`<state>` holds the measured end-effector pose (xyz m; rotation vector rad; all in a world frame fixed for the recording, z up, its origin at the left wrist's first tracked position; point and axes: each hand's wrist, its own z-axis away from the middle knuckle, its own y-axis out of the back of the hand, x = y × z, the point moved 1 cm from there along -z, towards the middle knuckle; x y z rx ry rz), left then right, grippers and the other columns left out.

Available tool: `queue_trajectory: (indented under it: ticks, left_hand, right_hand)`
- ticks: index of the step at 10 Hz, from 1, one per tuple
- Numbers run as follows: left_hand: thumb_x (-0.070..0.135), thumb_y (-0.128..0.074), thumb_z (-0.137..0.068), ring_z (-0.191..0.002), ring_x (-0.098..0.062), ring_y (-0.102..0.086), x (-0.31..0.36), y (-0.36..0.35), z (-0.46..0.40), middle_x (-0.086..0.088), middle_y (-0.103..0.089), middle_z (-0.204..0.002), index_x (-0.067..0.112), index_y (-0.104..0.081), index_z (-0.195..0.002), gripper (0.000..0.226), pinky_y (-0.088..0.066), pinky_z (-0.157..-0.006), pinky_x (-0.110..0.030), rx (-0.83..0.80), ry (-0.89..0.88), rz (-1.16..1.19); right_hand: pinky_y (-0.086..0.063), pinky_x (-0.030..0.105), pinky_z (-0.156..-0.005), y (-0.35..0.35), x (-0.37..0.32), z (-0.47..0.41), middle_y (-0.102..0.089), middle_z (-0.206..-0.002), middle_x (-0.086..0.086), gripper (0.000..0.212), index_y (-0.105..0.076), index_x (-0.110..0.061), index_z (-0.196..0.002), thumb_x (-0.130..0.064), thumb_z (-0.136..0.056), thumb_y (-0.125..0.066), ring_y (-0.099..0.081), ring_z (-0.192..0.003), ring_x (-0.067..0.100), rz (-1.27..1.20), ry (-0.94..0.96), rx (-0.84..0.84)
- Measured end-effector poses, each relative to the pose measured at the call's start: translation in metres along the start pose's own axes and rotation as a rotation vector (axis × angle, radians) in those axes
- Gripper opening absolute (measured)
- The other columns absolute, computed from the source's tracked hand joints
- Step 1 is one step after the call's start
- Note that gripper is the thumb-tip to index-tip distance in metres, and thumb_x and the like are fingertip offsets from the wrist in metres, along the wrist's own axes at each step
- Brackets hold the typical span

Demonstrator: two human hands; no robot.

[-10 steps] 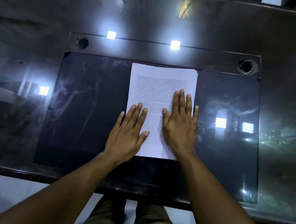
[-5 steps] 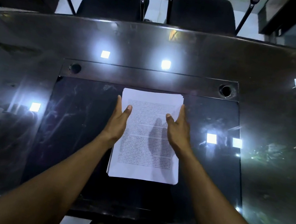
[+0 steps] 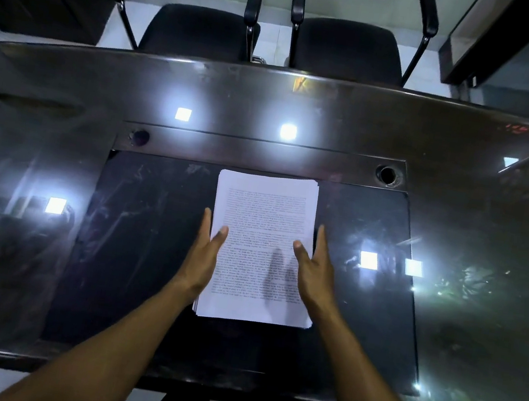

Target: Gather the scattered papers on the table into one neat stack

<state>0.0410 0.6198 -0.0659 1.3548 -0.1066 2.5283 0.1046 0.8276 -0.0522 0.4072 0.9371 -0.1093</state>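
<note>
Nearest, the person's left hand (image 3: pixel 203 258) and right hand (image 3: pixel 314 270) stand on edge along the two long sides of the paper stack (image 3: pixel 265 221), fingers straight, thumbs lying on the top sheet, nothing gripped. The stack lies mid-table on the dark glass inlay (image 3: pixel 144 250) of the glossy table (image 3: pixel 20 265). Likely light, floppy, sheets slide on glass; near edge shows slight fanning. Best squared by pressing opposite edges, lifted by pinching both long sides. Farther: two cable holes, then two black chairs (image 3: pixel 346 48).
</note>
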Motion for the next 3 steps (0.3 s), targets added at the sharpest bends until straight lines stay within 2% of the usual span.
queue_trajectory:
  ticks: [1, 2, 3]
  left_hand:
    - [0.054, -0.046, -0.102, -0.148, -0.012, -0.031, -0.021, -0.001, 0.026, 0.03, -0.021, -0.152, 0.047, -0.002, -0.158, 0.072, -0.03, -0.122, -0.051, 0.0, -0.01, -0.003]
    - [0.067, -0.05, -0.094, -0.152, -0.013, -0.025, -0.023, 0.001, 0.03, 0.025, -0.014, -0.162, 0.048, 0.001, -0.158, 0.084, -0.026, -0.123, -0.052, 0.006, 0.015, 0.023]
    - [0.066, -0.048, -0.096, -0.154, -0.018, -0.021, -0.006, 0.009, 0.033, 0.013, -0.009, -0.168, 0.045, 0.005, -0.158, 0.085, -0.024, -0.124, -0.052, 0.022, -0.013, -0.086]
  right_hand:
    - [-0.028, 0.04, -0.121, 0.0, 0.012, 0.021, -0.021, -0.169, -0.007, 0.07, -0.008, -0.03, -0.164, -0.039, -0.106, -0.048, -0.027, -0.153, 0.02, 0.0, -0.01, -0.002]
    - [-0.026, 0.041, -0.123, 0.002, 0.016, 0.027, -0.019, -0.17, -0.004, 0.074, -0.003, -0.028, -0.164, -0.044, -0.106, -0.047, -0.026, -0.154, 0.022, 0.077, 0.015, -0.036]
    - [-0.021, 0.042, -0.126, 0.007, 0.003, 0.035, -0.011, -0.171, -0.002, 0.078, 0.0, -0.025, -0.164, -0.048, -0.105, -0.046, -0.017, -0.156, 0.021, 0.173, 0.065, -0.023]
